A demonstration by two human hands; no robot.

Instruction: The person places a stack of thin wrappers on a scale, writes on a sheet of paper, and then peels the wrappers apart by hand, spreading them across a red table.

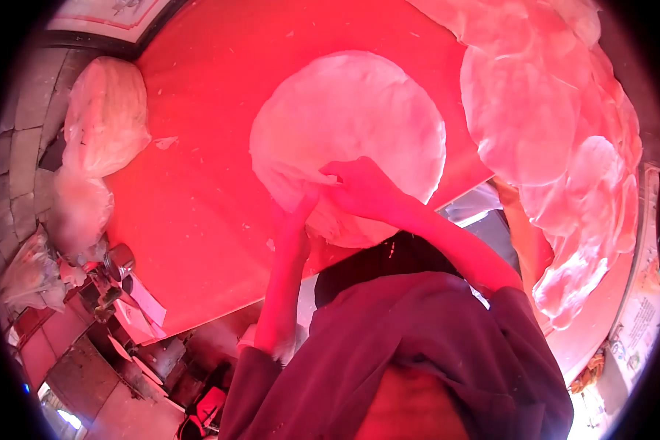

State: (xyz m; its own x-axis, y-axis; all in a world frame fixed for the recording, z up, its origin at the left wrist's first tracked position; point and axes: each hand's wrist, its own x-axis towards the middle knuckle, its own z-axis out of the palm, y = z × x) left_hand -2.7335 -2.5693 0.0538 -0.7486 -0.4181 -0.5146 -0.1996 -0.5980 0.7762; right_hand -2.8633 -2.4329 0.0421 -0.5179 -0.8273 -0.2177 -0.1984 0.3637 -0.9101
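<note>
A large, thin, round flatbread sheet (352,110) lies on the red tabletop (198,183), its near edge creased and slightly lifted. My right hand (363,189) reaches across the near part of the sheet, with thumb and fingers closed in a pinch on a fold of it. Close beside it, my left hand (297,216) comes up from below and grips the near left edge of the same sheet. The fingertips of both hands almost meet, and part of the left fingers is hidden by the sheet.
Many similar flatbread sheets (521,110) overlap in a spread pile at the right, hanging down over the side. Wrapped plastic bags (106,110) stand along the left edge. A metal cup (119,262) and some cards (143,308) sit at the near left corner. A framed picture (110,22) is at the back left.
</note>
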